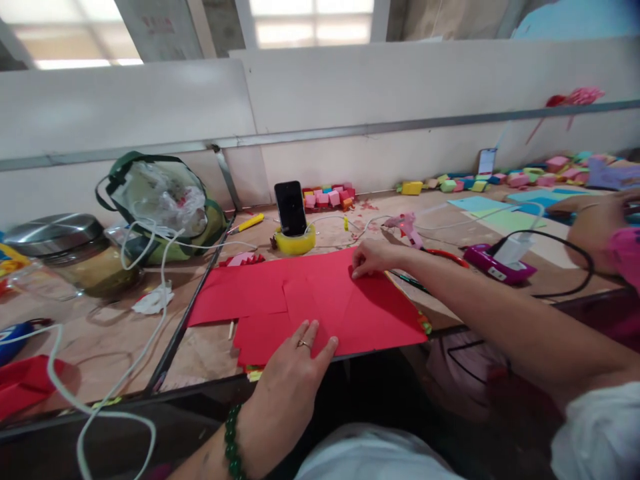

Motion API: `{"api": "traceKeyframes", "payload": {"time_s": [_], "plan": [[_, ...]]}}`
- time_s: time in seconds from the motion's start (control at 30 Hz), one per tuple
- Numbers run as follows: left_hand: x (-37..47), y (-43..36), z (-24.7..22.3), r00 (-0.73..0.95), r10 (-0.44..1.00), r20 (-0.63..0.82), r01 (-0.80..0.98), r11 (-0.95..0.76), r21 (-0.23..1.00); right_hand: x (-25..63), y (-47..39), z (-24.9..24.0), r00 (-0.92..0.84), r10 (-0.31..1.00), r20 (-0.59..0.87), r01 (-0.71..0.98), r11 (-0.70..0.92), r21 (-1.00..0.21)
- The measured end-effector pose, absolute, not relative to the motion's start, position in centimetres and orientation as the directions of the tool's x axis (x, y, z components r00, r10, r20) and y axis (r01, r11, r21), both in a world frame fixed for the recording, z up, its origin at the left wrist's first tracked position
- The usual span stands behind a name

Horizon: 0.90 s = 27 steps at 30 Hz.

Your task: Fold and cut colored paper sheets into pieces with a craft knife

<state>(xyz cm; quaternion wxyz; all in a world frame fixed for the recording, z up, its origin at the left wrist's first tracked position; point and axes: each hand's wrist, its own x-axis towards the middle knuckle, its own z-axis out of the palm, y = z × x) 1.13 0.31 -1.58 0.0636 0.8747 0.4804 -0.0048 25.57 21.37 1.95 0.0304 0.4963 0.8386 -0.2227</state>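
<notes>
Curled over the red paper (325,297), your right hand (373,258) may or may not pinch it; one cannot tell. Your left hand (290,373) lies open, palm down, at its near edge.

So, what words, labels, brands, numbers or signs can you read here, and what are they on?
None can be read.
Grey panel at the back: reddish marks, too blurred.
Lit phone on the right: screen too small.
Blue object at the left edge: white marking, unreadable.
</notes>
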Motion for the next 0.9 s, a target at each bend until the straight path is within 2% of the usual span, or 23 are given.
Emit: {"api": "traceKeyframes", "payload": {"time_s": [0.13, 0.33, 0.57, 0.7, 0.9], "plan": [[0.7, -0.1, -2.3, 0.549, 0.835, -0.003, 0.832, -0.547, 0.090, 26.9, 23.6, 1.7, -0.438, 0.824, -0.358, 0.890, 0.344, -0.299], [0.4, -0.7, -2.8, 0.549, 0.836, 0.002, 0.834, -0.548, 0.063, 27.4, 24.8, 1.4, -0.371, 0.822, -0.432, 0.923, 0.274, -0.271], [0.3, -1.1, -2.7, 0.585, 0.807, 0.087, 0.811, -0.580, -0.074, 26.9, 24.1, 2.1, -0.341, 0.826, -0.449, 0.938, 0.266, -0.224], [0.1, -1.5, -2.7, 0.597, 0.793, 0.121, 0.802, -0.589, -0.095, 26.9, 23.8, 2.9, -0.328, 0.850, -0.413, 0.944, 0.289, -0.158], [0.2, -1.1, -2.6, 0.569, 0.819, 0.077, 0.821, -0.571, 0.005, 24.8, 22.4, 4.3, -0.412, 0.878, -0.245, 0.911, 0.400, -0.101]]}}
